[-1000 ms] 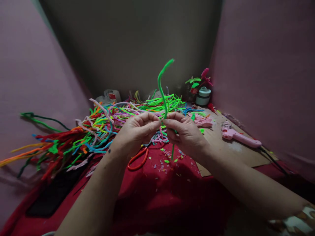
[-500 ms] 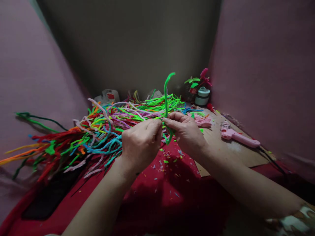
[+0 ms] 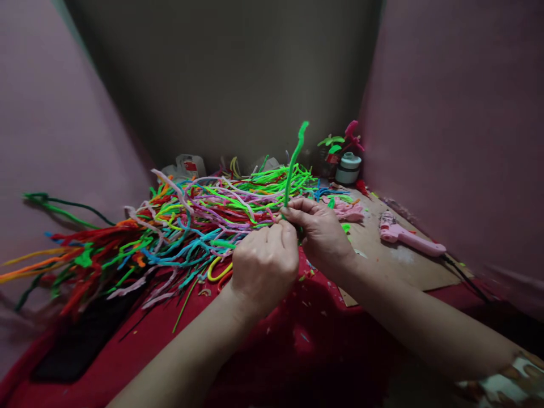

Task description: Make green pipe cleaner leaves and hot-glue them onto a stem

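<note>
A green pipe cleaner [image 3: 293, 161] rises from between my hands, its upper end pointing up and slightly to the right. My right hand [image 3: 323, 232] pinches it near its lower part with thumb and forefinger. Close against that pinch, my left hand [image 3: 267, 260] is closed, its fingers curled around the lower part, which is mostly hidden. Behind and left of my hands lies a large heap of coloured pipe cleaners [image 3: 199, 215] in green, pink, red, blue and orange.
A pink hot glue gun [image 3: 412, 238] with a black cord lies on a cardboard sheet [image 3: 395, 269] at right. Behind it stand a pale blue jar [image 3: 348, 168] and a pink craft flower [image 3: 353, 135]. A dark flat object [image 3: 72, 351] lies front left on the red cloth [image 3: 170, 368].
My left hand has moved down and right, beneath the right hand's pinch. The upper pipe cleaner has straightened and leans right; the loop below is now hidden. My right hand barely moved.
</note>
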Action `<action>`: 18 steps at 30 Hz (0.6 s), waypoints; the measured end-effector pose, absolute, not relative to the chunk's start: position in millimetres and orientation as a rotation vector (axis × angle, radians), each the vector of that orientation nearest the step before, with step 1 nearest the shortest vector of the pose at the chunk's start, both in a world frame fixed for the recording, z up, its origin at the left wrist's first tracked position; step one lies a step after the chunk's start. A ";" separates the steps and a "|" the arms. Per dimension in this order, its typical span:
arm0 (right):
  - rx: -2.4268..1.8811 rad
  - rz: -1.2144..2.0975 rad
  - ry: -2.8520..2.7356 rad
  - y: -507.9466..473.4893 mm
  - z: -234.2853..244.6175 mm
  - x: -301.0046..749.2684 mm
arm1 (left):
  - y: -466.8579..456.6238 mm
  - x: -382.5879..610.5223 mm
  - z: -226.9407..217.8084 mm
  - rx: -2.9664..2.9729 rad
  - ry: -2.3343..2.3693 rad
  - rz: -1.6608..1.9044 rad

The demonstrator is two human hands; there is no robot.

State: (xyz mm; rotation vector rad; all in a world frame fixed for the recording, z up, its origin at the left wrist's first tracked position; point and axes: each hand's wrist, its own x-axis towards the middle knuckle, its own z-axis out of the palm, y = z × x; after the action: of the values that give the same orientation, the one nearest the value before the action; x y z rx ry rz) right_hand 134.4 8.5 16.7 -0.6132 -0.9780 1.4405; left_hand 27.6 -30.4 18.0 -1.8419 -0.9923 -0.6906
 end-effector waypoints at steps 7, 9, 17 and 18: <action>-0.633 1.455 -0.995 7.2 19.6 136.6 | -33.6 25.4 22.2 -1.886 -0.970 -0.685; -0.642 1.457 -0.993 6.7 20.5 136.8 | -33.6 25.2 22.5 -1.918 -0.969 -0.724; -0.651 1.403 -1.048 7.4 20.7 141.3 | -30.2 16.9 25.2 -1.968 -0.966 -0.764; -0.652 1.382 -1.058 7.5 21.0 142.3 | -29.7 15.7 26.0 -1.957 -0.971 -0.757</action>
State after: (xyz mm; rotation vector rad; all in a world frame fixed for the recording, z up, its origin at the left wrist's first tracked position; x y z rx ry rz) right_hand 142.3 7.5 21.0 -0.6519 -1.0579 1.3822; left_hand 15.7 -29.7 26.0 -1.9572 -0.9710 -0.7574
